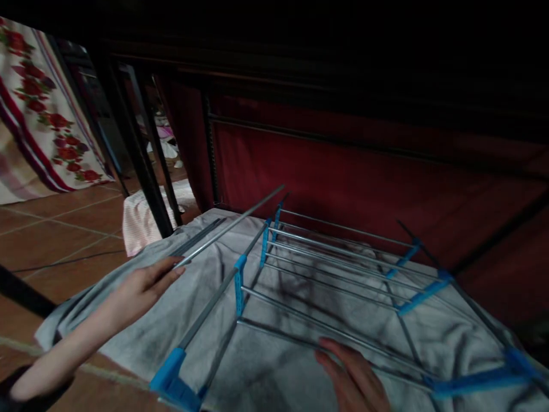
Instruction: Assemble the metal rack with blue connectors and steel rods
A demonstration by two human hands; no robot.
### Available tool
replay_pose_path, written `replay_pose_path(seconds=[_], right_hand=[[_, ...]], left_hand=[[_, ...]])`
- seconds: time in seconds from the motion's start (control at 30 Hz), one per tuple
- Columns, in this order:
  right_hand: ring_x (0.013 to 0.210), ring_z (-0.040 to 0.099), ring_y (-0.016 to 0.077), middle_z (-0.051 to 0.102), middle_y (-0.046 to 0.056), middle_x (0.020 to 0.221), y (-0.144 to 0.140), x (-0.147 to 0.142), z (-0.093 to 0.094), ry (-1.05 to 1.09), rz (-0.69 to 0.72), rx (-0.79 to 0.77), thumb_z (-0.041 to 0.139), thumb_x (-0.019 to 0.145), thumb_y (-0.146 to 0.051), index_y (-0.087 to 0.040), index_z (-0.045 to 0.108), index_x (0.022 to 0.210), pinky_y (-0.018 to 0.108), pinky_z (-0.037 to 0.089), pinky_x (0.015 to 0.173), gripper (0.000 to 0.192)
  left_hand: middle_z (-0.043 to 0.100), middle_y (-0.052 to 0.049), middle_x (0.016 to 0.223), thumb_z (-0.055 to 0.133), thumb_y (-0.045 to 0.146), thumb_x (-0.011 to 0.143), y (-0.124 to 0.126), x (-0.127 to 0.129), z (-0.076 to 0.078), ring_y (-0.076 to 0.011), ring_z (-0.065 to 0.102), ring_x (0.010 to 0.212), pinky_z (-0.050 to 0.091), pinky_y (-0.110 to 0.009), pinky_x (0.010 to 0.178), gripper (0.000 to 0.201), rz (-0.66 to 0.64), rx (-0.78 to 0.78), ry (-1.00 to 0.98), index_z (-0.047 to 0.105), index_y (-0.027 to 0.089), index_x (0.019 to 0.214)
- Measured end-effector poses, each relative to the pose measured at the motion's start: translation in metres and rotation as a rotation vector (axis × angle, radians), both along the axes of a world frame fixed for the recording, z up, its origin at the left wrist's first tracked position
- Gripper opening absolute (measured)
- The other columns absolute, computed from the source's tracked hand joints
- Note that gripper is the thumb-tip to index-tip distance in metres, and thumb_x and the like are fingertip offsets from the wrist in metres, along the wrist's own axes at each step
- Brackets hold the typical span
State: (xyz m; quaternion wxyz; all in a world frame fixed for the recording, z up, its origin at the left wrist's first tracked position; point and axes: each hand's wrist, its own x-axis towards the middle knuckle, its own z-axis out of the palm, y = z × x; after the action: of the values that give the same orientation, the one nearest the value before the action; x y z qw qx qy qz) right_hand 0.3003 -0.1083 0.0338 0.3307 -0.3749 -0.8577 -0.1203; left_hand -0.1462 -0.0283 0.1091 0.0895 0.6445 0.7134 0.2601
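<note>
- Far left of the frame, beyond the grey cloth (115, 343), a floral cloth (64, 134) hangs above the tiled floor (55, 246).
- Nearer the frame but left of it, a pale striped cloth (139, 220) drapes behind a dark post (160, 212).
- Left of the frame, the left hand (148, 283) reaches in with its grip closed, fingers and thumb pinching the near end of a silver rod (231, 224).
- Also left of the frame, loose dark rods (197, 236) lie on the grey cloth, beneath the held one in this view.
- The silver rod extends from the left grip away toward the frame's far left corner. Its long axis slants roughly along the frame's left side tube (210, 307), and across the run of the crossbars. Its free end shows close to that corner; whether the two touch cannot be told.
- The frame (300, 314) itself sits on the grey cloth, metal bars joined by blue brackets, one of them on the near left corner (169, 377).
- At the frame's near side, the right hand (351, 372) has its fingers curled at the front bar (278, 336); its thumb is hidden, so I cannot tell whether this grip is pinching the bar or only resting there. The left hand is the nearer one to the silver rod; the right is well apart from it.
- Behind the frame, a red fabric panel (364, 183) spans the back.
</note>
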Motion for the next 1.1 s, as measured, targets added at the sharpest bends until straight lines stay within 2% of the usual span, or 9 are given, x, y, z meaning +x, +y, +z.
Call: replay_pose_path(seconds=[0.07, 0.17, 0.33, 0.43, 0.5, 0.6, 0.87, 0.97, 1.1], right_hand=[[0.113, 0.062, 0.0188, 0.066, 0.003, 0.122, -0.006, -0.019, 0.010, -0.014, 0.045, 0.072, 0.048, 0.086, -0.003, -0.029, 0.048, 0.140, 0.030, 0.054, 0.094, 0.060], [0.121, 0.056, 0.0208, 0.064, 0.006, 0.125, -0.016, -0.040, 0.022, 0.018, 0.059, 0.137, 0.051, 0.088, -0.006, -0.024, 0.050, 0.138, 0.036, 0.048, 0.103, 0.053], [0.119, 0.055, 0.0213, 0.062, 0.008, 0.125, -0.036, -0.038, 0.018, -0.025, 0.025, -0.019, 0.042, 0.090, -0.007, -0.019, 0.048, 0.140, 0.045, 0.037, 0.111, 0.051], [0.103, 0.061, 0.0197, 0.065, 0.006, 0.114, -0.050, -0.019, 0.000, -0.117, 0.031, -0.175, 0.041, 0.089, -0.007, -0.020, 0.048, 0.139, 0.039, 0.044, 0.103, 0.052], [0.094, 0.062, 0.0190, 0.066, 0.005, 0.107, -0.059, -0.004, -0.014, -0.156, 0.007, -0.241, 0.044, 0.087, -0.005, -0.021, 0.049, 0.136, 0.035, 0.048, 0.094, 0.052], [0.094, 0.062, 0.0185, 0.065, 0.004, 0.106, -0.066, 0.016, -0.033, -0.177, -0.044, -0.336, 0.047, 0.086, -0.003, -0.024, 0.052, 0.130, 0.034, 0.047, 0.094, 0.049], [0.093, 0.060, 0.0177, 0.065, 0.003, 0.104, -0.059, 0.039, -0.071, -0.236, -0.183, -0.569, 0.052, 0.094, -0.018, -0.024, 0.057, 0.119, 0.033, 0.047, 0.089, 0.027], [0.094, 0.060, 0.0181, 0.065, 0.003, 0.103, -0.053, 0.045, -0.078, -0.240, -0.205, -0.603, 0.048, 0.094, -0.016, -0.023, 0.057, 0.119, 0.033, 0.046, 0.090, 0.027], [0.099, 0.058, 0.0194, 0.064, 0.006, 0.108, -0.048, 0.053, -0.077, -0.210, -0.192, -0.621, 0.046, 0.095, -0.019, -0.022, 0.054, 0.124, 0.034, 0.045, 0.092, 0.031]], left_hand=[[0.070, 0.005, 0.112, 0.046, 0.059, 0.083, -0.033, 0.023, 0.014, -0.0233, 0.065, 0.104, 0.049, -0.032, 0.095, 0.045, -0.147, -0.030, 0.060, 0.063, 0.033, 0.115], [0.070, 0.004, 0.114, 0.043, 0.052, 0.085, -0.077, 0.063, 0.017, -0.0240, 0.067, 0.101, 0.053, -0.034, 0.089, 0.040, -0.304, -0.060, 0.184, 0.061, 0.043, 0.120], [0.070, -0.005, 0.112, 0.044, 0.023, 0.080, -0.132, 0.140, -0.006, -0.0257, 0.065, 0.100, 0.053, -0.036, 0.083, 0.047, -0.532, -0.230, 0.298, 0.063, 0.037, 0.121], [0.069, -0.006, 0.112, 0.040, 0.013, 0.082, -0.149, 0.182, -0.023, -0.0232, 0.064, 0.100, 0.051, -0.035, 0.084, 0.051, -0.637, -0.302, 0.300, 0.061, 0.034, 0.123], [0.068, -0.006, 0.115, 0.040, 0.010, 0.084, -0.153, 0.205, -0.036, -0.0232, 0.064, 0.099, 0.051, -0.035, 0.083, 0.052, -0.688, -0.321, 0.301, 0.057, 0.032, 0.127], [0.068, -0.007, 0.112, 0.038, 0.010, 0.088, -0.149, 0.231, -0.058, -0.0236, 0.065, 0.094, 0.050, -0.035, 0.078, 0.047, -0.737, -0.327, 0.300, 0.056, 0.029, 0.127], [0.068, -0.010, 0.106, 0.033, 0.009, 0.089, -0.116, 0.265, -0.119, -0.0257, 0.065, 0.098, 0.049, -0.039, 0.082, 0.043, -0.783, -0.347, 0.328, 0.063, 0.022, 0.116], [0.067, -0.011, 0.111, 0.030, 0.001, 0.084, -0.111, 0.276, -0.127, -0.0251, 0.064, 0.100, 0.048, -0.040, 0.086, 0.051, -0.787, -0.321, 0.369, 0.061, 0.019, 0.120], [0.067, -0.012, 0.113, 0.031, 0.002, 0.084, -0.108, 0.294, -0.122, -0.0257, 0.064, 0.101, 0.048, -0.040, 0.088, 0.049, -0.805, -0.313, 0.383, 0.060, 0.017, 0.120]])
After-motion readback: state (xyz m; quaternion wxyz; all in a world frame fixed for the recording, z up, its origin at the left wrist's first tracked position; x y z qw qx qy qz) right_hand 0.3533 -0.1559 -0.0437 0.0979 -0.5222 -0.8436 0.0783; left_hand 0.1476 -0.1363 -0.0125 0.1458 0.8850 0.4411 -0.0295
